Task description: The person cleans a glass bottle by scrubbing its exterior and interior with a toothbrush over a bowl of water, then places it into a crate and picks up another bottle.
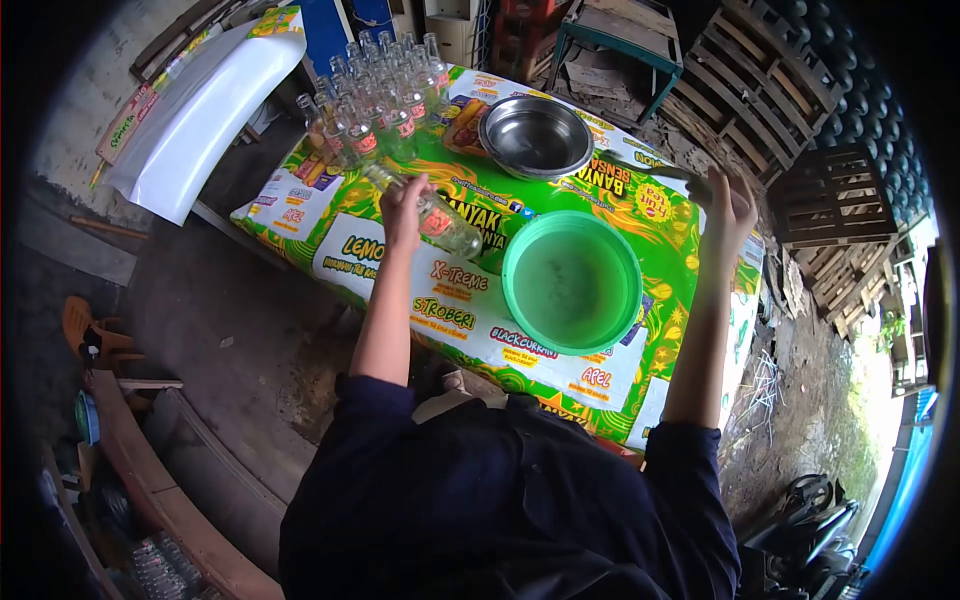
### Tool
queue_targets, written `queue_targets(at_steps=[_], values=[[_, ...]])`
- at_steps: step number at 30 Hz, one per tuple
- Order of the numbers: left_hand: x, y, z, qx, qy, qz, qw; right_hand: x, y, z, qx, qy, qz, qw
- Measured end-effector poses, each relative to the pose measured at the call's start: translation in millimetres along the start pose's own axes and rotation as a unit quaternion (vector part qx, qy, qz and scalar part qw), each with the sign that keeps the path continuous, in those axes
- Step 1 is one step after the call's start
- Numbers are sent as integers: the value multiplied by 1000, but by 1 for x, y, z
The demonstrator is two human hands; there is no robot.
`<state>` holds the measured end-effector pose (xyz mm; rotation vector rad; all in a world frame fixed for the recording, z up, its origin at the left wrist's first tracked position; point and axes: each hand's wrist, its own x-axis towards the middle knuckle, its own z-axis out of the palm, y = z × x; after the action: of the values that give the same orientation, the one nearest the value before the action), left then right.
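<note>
Left hand: my left hand [404,208] is reaching over the near-left part of the desk. Its fingers [412,188] are closing around the neck end of a clear glass bottle with a red label [443,224].
Bottle in hand: it is leaning low over the desk. Its bottom is pointing toward the green basin, and it is lying just beside the basin's left side.
Right hand: my right hand [728,214] is stretching to the far right edge of the desk with its fingers spreading open. It is gripping nothing that I can see. A small dark thing is lying at the fingertips, but I cannot tell what it is.
Desk: the desk [640,240] is wearing a bright green and yellow printed plastic cover.
Basin: a round green plastic basin [509,285] is sitting between my two arms, near me.
Bowl: a round shiny steel bowl [500,130] is standing behind the basin, well apart from both hands.
Other bottles: a tight group of clear glass bottles with red labels [375,100] is standing upright at the far left corner of the desk.
Around: a white curved sheet [200,110] is leaning at the left, and wooden pallets [790,90] are piling up at the right.
</note>
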<state>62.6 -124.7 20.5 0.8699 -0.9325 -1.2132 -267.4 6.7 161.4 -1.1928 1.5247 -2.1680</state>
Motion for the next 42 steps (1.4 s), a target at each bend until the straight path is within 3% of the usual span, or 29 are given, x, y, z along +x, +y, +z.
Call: queue_targets(at_steps=[1, 2, 4, 7, 10, 11, 12, 14, 15, 16, 18, 22, 24, 26, 27, 30, 31, 32, 34, 35, 36, 37, 38, 39, 40, 41, 42], values=[[-15, 29, -10, -146, -18, -38, 988, -18, 1, -9, -28, 26, 29, 999], [-30, 53, -19, -208, -42, -28, 977, -33, 9, -19, -12, 31, 64, 997], [-43, 87, -26, -226, -52, 20, 973, -63, 11, -21, 14, 37, 93, 995], [-10, 96, -53, 33, 95, 189, 977, -90, 26, -24, 30, 16, 132, 991], [-25, 97, -55, -126, 16, 59, 990, -102, 27, -8, 76, 30, 131, 988], [-35, 96, -52, -79, 16, 44, 996, -106, 25, -5, 84, 32, 146, 985], [-37, 91, -54, -8, -4, 97, 995, -107, 24, -3, 89, 32, 161, 982], [-29, 86, -73, 150, 103, 181, 967, -110, 25, -3, 78, 17, 159, 984], [-26, 91, -80, 104, 151, 174, 968, -110, 25, -4, 77, 13, 153, 985], [-26, 93, -84, -27, 153, 129, 979, -107, 26, -2, 80, 12, 143, 986], [-43, 96, -82, -129, 72, 17, 989, -108, 22, 0, 79, -4, 149, 986], [-28, 94, -104, 139, 138, 172, 965, -112, 21, 3, 88, -10, 161, 983], [-28, 105, -109, -145, 126, 41, 981, -111, 17, 8, 94, -9, 149, 984], [-35, 105, -106, 82, -16, 106, 991, -109, 19, 9, 89, -16, 159, 983], [-33, 107, -106, 281, -3, 173, 944, -108, 20, 10, 94, -17, 162, 982], [-17, 108, -118, 29, 144, 156, 977, -111, 19, 9, 93, -28, 159, 982], [-21, 113, -120, -99, 129, 91, 983, -110, 19, 12, 95, -28, 151, 984], [-25, 115, -119, 21, 99, 133, 986, -111, 18, 14, 93, -27, 157, 983], [-37, 120, -106, 257, 38, 206, 943, -112, 18, 14, 86, -26, 172, 981], [-35, 120, -108, 334, 90, 235, 908, -114, 17, 13, 84, -31, 170, 981], [-30, 121, -112, 276, 157, 241, 917, -115, 16, 12, 82, -37, 168, 982], [-24, 121, -124, 100, 196, 209, 953, -113, 16, 14, 86, -40, 163, 982], [-18, 121, -134, -77, 224, 172, 956, -112, 16, 18, 92, -41, 157, 982], [-25, 123, -138, -132, 184, 106, 968, -113, 19, 18, 89, -46, 159, 982], [-32, 123, -128, -69, 172, 129, 974, -113, 18, 21, 88, -45, 165, 981], [-31, 119, -129, 118, 180, 207, 954, -113, 17, 23, 88, -45, 171, 980], [-34, 113, -132, 300, 185, 273, 895, -115, 16, 24, 84, -47, 180, 979]])
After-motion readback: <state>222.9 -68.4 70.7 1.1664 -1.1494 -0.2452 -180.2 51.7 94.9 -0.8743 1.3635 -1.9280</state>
